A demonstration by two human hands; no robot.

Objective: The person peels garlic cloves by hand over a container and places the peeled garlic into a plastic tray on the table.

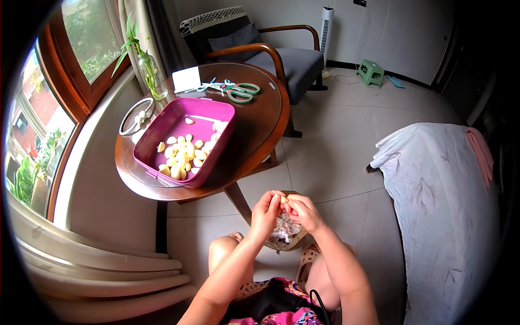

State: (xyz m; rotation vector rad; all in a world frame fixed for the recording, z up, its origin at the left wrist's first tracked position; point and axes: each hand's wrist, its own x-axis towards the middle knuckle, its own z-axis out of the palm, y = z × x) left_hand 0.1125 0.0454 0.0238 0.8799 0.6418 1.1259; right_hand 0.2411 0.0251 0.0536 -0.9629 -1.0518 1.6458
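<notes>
My left hand (265,213) and my right hand (306,214) meet in front of my knees, fingertips pinched together on a small pale garlic clove (284,200). Both hands are closed, and the fingers cover much of the clove. Right beneath them is a bin (296,242) with crumpled, whitish, see-through material (284,228) in it, partly hidden by my hands. Ahead and to the left, a purple plastic tub (221,142) rests on the round table, holding many peeled garlic cloves (184,154) heaped toward its near and right side.
On the dark wooden table (265,122) lie green-handled scissors (241,92), a white card (186,79), a glass vase (151,78) with a plant, and a grey ring-shaped object (130,116). An armchair (295,65) stands behind. A cloth-covered bed (433,200) is on the right.
</notes>
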